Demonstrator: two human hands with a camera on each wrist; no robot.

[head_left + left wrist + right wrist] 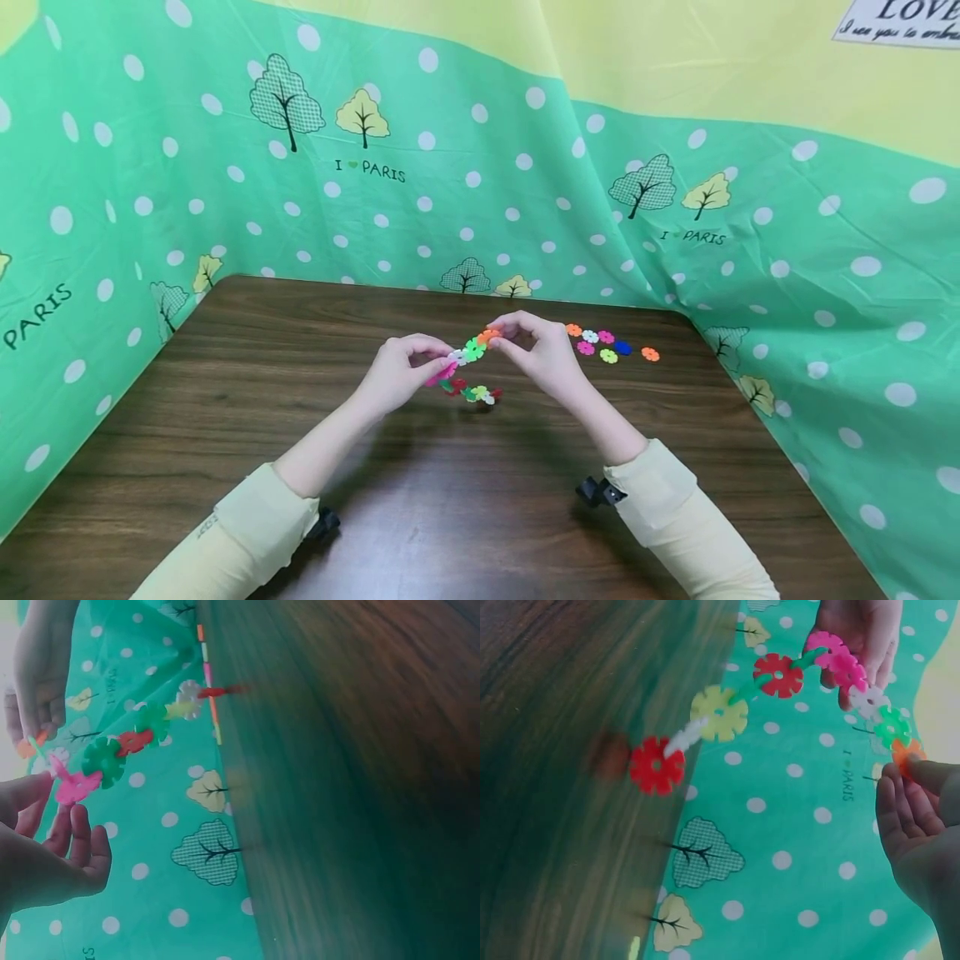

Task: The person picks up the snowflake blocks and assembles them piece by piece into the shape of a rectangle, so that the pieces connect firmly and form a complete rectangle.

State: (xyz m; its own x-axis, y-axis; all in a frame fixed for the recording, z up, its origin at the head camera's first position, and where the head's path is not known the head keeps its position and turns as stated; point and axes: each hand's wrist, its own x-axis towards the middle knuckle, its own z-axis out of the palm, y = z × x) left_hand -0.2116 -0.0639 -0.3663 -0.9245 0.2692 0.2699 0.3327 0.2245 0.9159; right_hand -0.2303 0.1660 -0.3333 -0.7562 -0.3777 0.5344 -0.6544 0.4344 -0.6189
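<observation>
A chain of interlocking plastic snowflake discs (718, 714) hangs between the two hands, with red, white, yellow, green and pink pieces along it. The left hand (397, 375) pinches the pink discs (78, 785) partway along the chain. At the chain's upper right end, the right hand (542, 354) holds an orange disc (907, 756) between thumb and fingers, beside a light green disc (892, 726). From the left hand the rest of the chain droops toward the table, ending in a red disc (657, 765).
Several loose discs in orange, white, pink, blue and yellow-green lie on the table behind the right hand, among them a blue disc (622, 348) and an orange one (650, 354). The dark wooden table (225, 392) backs onto a green dotted curtain (465, 200).
</observation>
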